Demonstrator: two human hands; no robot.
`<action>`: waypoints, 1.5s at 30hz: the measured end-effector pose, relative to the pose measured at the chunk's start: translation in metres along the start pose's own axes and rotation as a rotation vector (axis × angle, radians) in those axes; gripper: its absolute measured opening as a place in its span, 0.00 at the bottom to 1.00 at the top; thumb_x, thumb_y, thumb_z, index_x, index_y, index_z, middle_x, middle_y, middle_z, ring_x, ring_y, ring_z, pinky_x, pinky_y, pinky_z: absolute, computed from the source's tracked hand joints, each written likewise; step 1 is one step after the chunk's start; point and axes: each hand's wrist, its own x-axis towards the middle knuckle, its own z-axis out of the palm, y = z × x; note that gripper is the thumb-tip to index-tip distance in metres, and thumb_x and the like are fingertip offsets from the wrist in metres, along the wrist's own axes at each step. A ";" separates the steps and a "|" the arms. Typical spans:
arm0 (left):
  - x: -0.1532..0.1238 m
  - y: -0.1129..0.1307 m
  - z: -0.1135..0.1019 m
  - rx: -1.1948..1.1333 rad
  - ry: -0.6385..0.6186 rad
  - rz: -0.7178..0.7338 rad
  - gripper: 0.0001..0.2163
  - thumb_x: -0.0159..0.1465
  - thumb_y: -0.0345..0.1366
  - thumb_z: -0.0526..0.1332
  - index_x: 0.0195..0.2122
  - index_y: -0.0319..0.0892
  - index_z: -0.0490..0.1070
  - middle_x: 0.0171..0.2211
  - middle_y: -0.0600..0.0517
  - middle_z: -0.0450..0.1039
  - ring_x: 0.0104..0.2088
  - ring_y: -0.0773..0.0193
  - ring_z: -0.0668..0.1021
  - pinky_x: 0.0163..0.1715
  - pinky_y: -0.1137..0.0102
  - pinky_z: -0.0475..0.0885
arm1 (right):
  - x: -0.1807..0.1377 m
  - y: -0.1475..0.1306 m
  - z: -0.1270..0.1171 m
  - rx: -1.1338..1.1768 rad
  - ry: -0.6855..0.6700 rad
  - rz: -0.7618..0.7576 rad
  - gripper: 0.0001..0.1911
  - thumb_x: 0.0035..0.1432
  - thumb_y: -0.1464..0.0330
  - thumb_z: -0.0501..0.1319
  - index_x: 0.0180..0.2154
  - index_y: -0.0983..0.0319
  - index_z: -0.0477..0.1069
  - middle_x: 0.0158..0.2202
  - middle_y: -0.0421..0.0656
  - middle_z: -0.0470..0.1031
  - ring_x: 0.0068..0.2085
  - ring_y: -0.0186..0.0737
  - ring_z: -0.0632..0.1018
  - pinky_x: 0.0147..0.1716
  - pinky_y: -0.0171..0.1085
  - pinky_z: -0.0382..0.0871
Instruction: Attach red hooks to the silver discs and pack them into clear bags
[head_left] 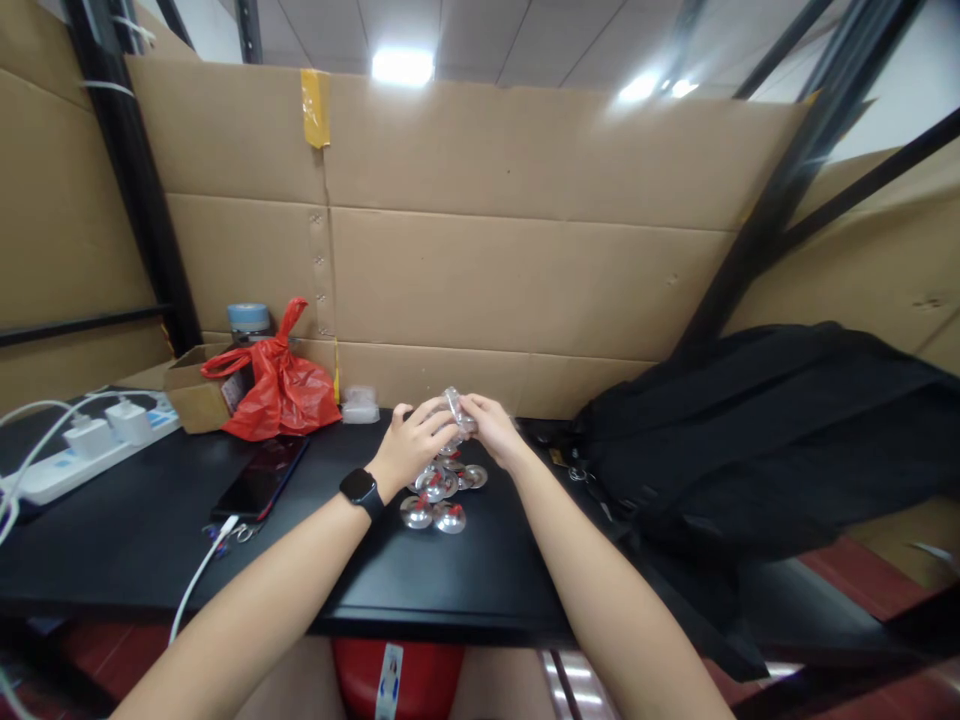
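Note:
Both hands meet over the middle of a black table (135, 540). My left hand (415, 440), with a black watch on the wrist, and my right hand (491, 425) are closed together on a small clear, shiny piece (456, 407) held between the fingertips. Just below the hands lie several round silvery discs with red marks (439, 498), clustered on the table top.
A red plastic bag (281, 385) and a small cardboard box (196, 390) stand at the back left, beside a white power strip with chargers (90, 440). A dark phone on a white cable (261, 478) lies left of the discs. A black backpack (757, 430) fills the right side. Cardboard walls stand behind.

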 end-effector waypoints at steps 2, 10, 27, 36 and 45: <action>0.000 -0.002 0.003 -0.003 -0.013 0.032 0.11 0.72 0.33 0.51 0.46 0.48 0.73 0.50 0.48 0.76 0.57 0.56 0.71 0.50 0.57 0.58 | -0.002 -0.002 0.005 -0.015 -0.031 0.000 0.22 0.52 0.48 0.65 0.30 0.61 0.70 0.24 0.38 0.72 0.22 0.33 0.72 0.20 0.31 0.62; -0.011 -0.051 0.010 0.058 -0.162 -0.250 0.08 0.67 0.31 0.55 0.38 0.44 0.75 0.38 0.48 0.77 0.40 0.57 0.76 0.39 0.63 0.64 | 0.006 0.011 -0.015 -0.340 0.047 -0.066 0.23 0.60 0.48 0.55 0.35 0.61 0.72 0.36 0.45 0.79 0.32 0.39 0.78 0.26 0.33 0.65; -0.052 -0.124 0.066 -0.025 -0.554 -0.681 0.18 0.69 0.41 0.49 0.55 0.44 0.69 0.68 0.44 0.55 0.63 0.49 0.65 0.56 0.49 0.62 | 0.025 0.053 -0.064 -1.382 0.028 -0.002 0.31 0.56 0.68 0.58 0.62 0.55 0.62 0.67 0.47 0.59 0.66 0.53 0.58 0.58 0.59 0.52; -0.052 -0.116 0.063 0.028 -0.514 -0.710 0.17 0.68 0.41 0.51 0.52 0.45 0.73 0.71 0.47 0.46 0.69 0.45 0.52 0.60 0.46 0.57 | 0.033 0.050 -0.047 -1.444 -0.080 -0.054 0.22 0.58 0.68 0.58 0.54 0.52 0.71 0.57 0.46 0.72 0.59 0.54 0.63 0.54 0.58 0.51; -0.050 -0.112 0.060 0.057 -0.454 -0.709 0.23 0.65 0.38 0.54 0.61 0.40 0.62 0.70 0.41 0.50 0.68 0.48 0.55 0.61 0.49 0.57 | 0.028 0.044 -0.054 -1.149 0.048 -0.196 0.10 0.61 0.68 0.58 0.43 0.57 0.76 0.43 0.45 0.81 0.48 0.46 0.77 0.50 0.47 0.61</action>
